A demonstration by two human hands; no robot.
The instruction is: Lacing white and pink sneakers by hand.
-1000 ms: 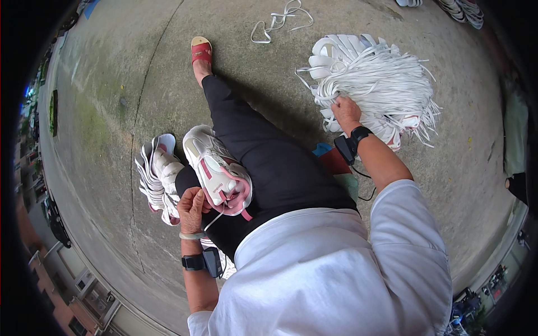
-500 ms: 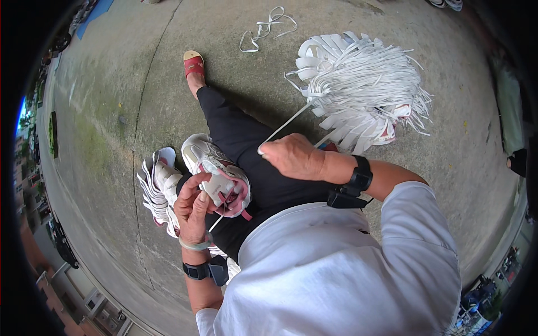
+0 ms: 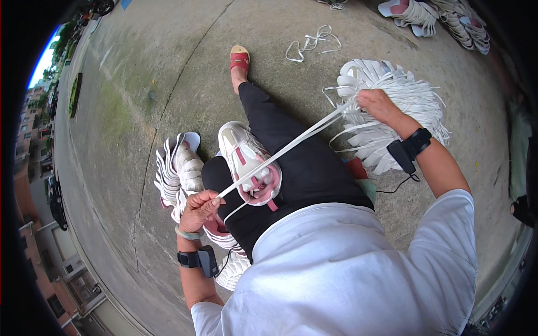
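A white shoelace (image 3: 297, 141) runs taut and doubled between my hands, crossing over a shoe upper. My left hand (image 3: 200, 211) pinches one end, close to my left thigh. Raised at the right, my right hand (image 3: 381, 106) is closed on the other end, above a large pile of white laces and uppers. The white and pink shoe upper (image 3: 246, 154) lies on my lap, toe pointing away, its pink opening toward me. From near my left hand a loose strand of lace curves back to the opening.
The fanned pile of white laces and uppers (image 3: 412, 95) sits on the concrete at right. Stacked uppers (image 3: 179, 168) lie by my left thigh. A loose lace (image 3: 314, 42) lies beyond my red sandal (image 3: 239, 57). More bundled uppers (image 3: 414, 17) are at far right.
My right hand has moved out to the right and away from me, drawing the lace long. My left hand has gone from open fingers to a pinch on the lace. The view has shifted.
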